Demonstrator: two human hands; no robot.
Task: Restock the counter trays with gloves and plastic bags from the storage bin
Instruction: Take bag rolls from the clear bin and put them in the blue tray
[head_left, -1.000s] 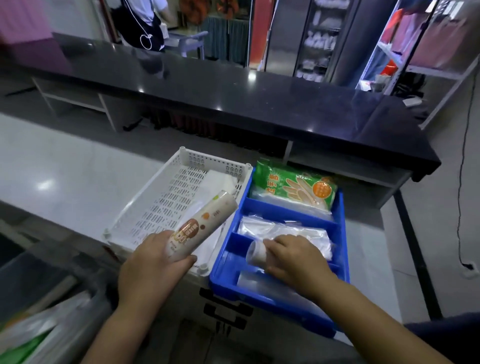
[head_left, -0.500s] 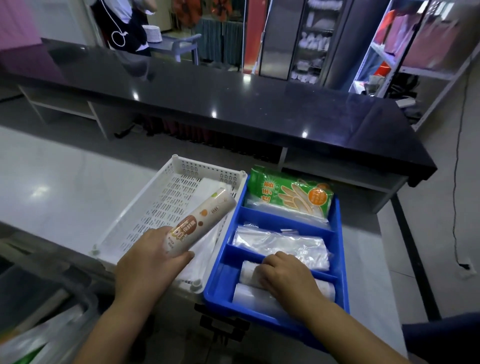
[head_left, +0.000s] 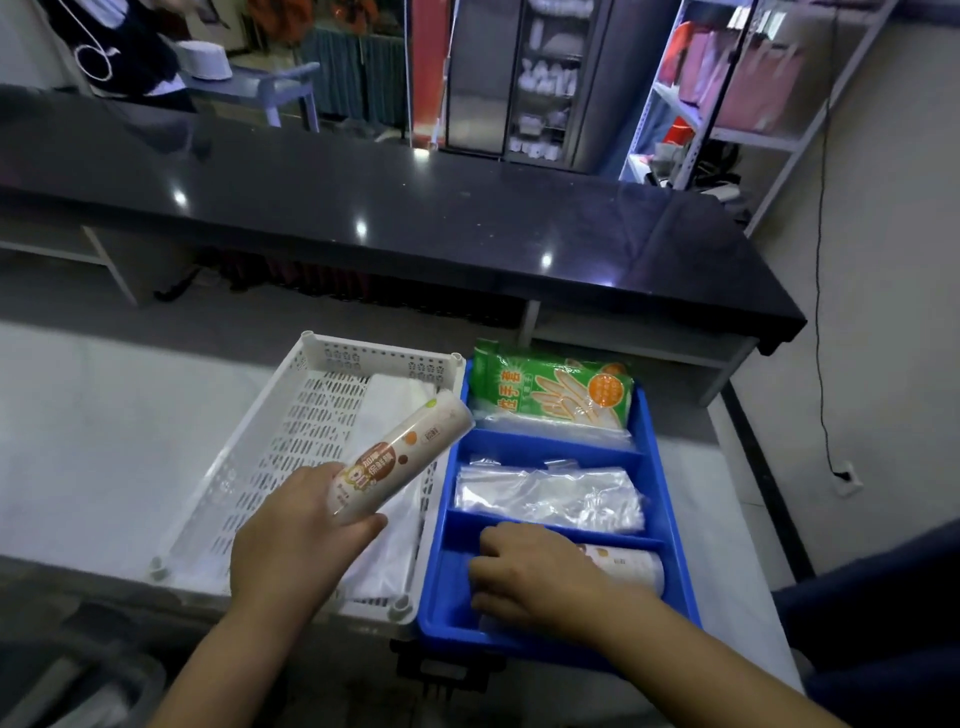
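Note:
A blue divided tray (head_left: 667, 467) stands on the counter with a white slotted tray (head_left: 291, 415) to its left. My left hand (head_left: 296, 540) grips a printed roll of plastic bags (head_left: 400, 457), tilted above the white tray's right side. My right hand (head_left: 535, 571) lies palm down in the blue tray's near compartment on another roll (head_left: 628, 566), which rests flat there. The middle compartment holds clear plastic bags (head_left: 550, 493). A green glove pack (head_left: 550, 389) lies in the far compartment. White folded bags (head_left: 395, 530) lie in the white tray.
A long black counter (head_left: 363, 208) runs across behind the trays. The storage bin (head_left: 78, 691) shows dimly at the lower left. A metal shelf rack (head_left: 753, 93) stands at the back right. A person (head_left: 119, 47) stands at the far left.
My right hand has lowered its roll into the blue tray's near compartment and laid it flat. The left hand still holds its roll over the white tray, nearly unmoved.

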